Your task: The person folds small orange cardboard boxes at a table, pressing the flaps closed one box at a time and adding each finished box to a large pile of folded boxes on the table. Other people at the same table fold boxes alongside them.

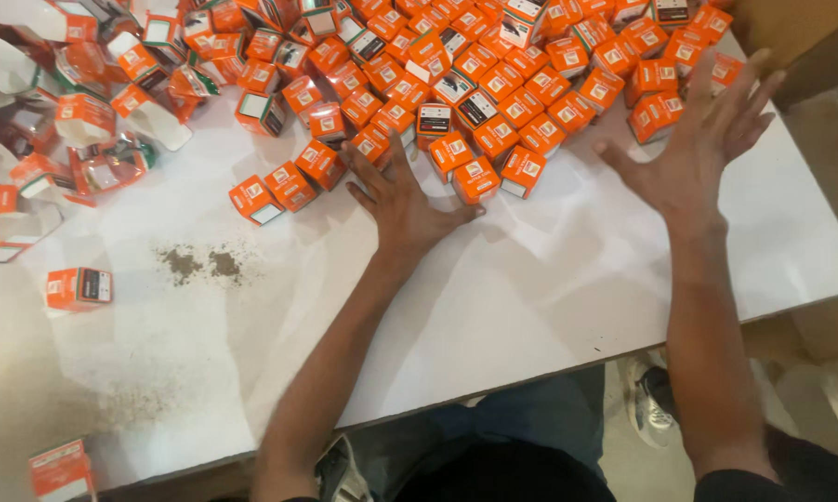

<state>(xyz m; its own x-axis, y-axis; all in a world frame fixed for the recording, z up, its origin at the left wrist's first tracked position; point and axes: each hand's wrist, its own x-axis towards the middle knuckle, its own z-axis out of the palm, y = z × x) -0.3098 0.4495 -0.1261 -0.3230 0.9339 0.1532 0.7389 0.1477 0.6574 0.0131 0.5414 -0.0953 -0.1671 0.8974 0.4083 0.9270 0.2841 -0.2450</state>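
Several small orange boxes [493, 93] lie heaped across the far half of a white table [493, 307]. My left hand [402, 200] rests flat on the table with fingers spread, its fingertips touching the near edge of the heap by an orange box [475, 178]. My right hand [707, 139] hovers open, palm down, just right of the heap, close to the boxes at the far right [656, 113]. Neither hand holds anything.
Open, unfolded orange-and-white cartons [84, 121] lie scattered at the far left. One closed box [79, 288] sits alone at the left, another [61, 469] at the near left corner. A dark powdery smudge [200, 265] marks the table. My legs and a shoe [646, 400] show below the table edge.
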